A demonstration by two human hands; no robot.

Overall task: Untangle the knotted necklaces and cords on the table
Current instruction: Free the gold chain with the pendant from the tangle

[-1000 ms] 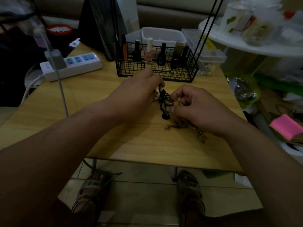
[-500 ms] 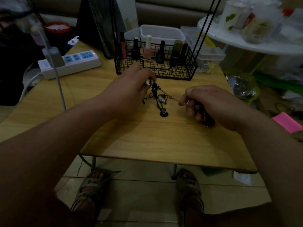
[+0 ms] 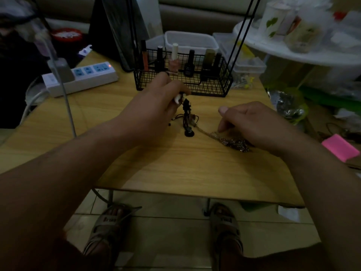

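A black cord tangle (image 3: 186, 118) with a round black pendant at its lower end hangs above the wooden table (image 3: 195, 169). My left hand (image 3: 156, 108) pinches its top end, together with a small white piece. A thin metal chain (image 3: 234, 143) runs from the tangle to the right and ends in a heap on the table. My right hand (image 3: 252, 122) hovers over that heap. Its thumb sticks out free and its fingertips point down onto the chain.
A black wire basket (image 3: 214, 89) of nail polish bottles stands just behind the hands. A white power strip (image 3: 82, 79) lies at the back left, with a grey cable (image 3: 67, 106) hanging across the table's left side. A pink pad (image 3: 340, 146) lies off the table's right edge.
My right hand pulled the chain out to the right, away from the black tangle, and set its bunched part down on the table. My left hand lifted the cord slightly.
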